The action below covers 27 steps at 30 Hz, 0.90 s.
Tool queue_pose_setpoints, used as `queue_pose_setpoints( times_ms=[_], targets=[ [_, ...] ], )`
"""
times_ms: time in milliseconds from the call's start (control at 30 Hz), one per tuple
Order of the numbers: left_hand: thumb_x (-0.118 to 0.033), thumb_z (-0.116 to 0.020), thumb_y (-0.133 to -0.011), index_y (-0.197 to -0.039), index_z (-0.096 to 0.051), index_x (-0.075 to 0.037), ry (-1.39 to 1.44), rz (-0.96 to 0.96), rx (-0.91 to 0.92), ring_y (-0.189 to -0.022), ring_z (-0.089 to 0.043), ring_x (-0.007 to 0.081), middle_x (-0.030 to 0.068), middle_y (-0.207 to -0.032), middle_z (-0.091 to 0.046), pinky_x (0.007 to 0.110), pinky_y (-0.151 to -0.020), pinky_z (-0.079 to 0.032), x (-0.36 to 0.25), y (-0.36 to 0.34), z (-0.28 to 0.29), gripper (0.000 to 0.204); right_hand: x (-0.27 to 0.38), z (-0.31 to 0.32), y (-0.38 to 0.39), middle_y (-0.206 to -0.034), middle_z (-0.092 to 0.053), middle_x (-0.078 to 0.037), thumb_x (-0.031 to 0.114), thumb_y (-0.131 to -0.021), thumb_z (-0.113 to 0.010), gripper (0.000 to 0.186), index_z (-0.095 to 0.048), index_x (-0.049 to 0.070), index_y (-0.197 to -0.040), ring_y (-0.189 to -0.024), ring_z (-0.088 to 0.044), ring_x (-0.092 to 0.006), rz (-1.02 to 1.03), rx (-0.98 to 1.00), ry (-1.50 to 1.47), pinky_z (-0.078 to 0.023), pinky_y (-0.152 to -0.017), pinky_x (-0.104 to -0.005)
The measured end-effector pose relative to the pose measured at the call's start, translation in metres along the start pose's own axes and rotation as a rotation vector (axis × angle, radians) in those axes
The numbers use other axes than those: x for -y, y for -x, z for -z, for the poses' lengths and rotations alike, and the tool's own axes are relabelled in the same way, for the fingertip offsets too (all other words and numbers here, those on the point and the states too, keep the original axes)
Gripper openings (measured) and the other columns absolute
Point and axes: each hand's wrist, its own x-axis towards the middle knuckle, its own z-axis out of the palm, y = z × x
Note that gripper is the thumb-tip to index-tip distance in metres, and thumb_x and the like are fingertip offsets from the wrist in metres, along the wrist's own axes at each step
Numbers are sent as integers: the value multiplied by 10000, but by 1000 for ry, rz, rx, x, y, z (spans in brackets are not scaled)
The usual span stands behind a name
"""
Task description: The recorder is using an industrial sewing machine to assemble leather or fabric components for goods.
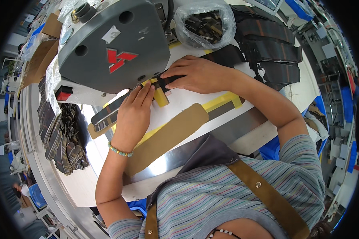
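Note:
My left hand (132,113) lies on a dark striped strip (105,115) just below the grey machine head (87,59), fingers stretched out close together at a yellow guide (160,96); its wrist has a beaded bracelet. To its right, my right hand (203,75) has bent fingers gripping another part of the dark material (223,55) beside the machine. The machine hides whatever is under it near my fingertips. A long tan cardboard piece (167,139) lies on the worktop below both hands, with yellow tape (215,101) alongside.
A clear bag of dark folded pieces (203,28) sits behind my right hand. Dark striped panels (277,63) are stacked at the upper right, and a pile of striped strips (62,141) lies left of the machine. Blue bins (269,149) and cardboard boxes (44,59) flank the worktop.

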Motion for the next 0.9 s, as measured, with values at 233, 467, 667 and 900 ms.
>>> queue_pose_setpoints(
  times_ms=[233,467,667,900],
  targets=[
    [46,-593,-917,-1414,-657,57,-52,-4,7,-1327,-645,362,192,-1486,-655,435,-1148,-534,4,0,-3,501,-3,1,-5,-1458,-693,-18,211,-1012,-715,243,-798,196,-1240,-1334,-634,-267,4,-3,40,-505,-1135,-444],
    [50,-585,-913,-1393,-666,34,-56,15,-3,-1215,-689,337,161,-1425,-689,426,-1038,-566,12,-4,-9,487,-5,-2,-8,-1382,-695,-31,222,-978,-759,272,-787,176,-1244,-1303,-632,-269,0,-22,75,-507,-1118,-451],
    [35,-592,-920,-1373,-671,2,-14,107,39,-904,-683,399,163,-1285,-747,456,-871,-558,26,-9,-15,461,-17,-6,-16,-1415,-710,-26,285,-1007,-722,265,-806,172,-1231,-1294,-636,-248,-3,-47,125,-510,-1117,-435],
    [5,-639,-930,-1224,-737,35,245,230,-21,-885,-724,376,156,-1040,-781,441,-826,-606,40,-4,-23,312,-18,-17,-12,-1310,-723,-39,260,-982,-746,225,-803,122,-1151,-1215,-650,-242,10,-305,144,-513,-1066,-425]
  ],
)
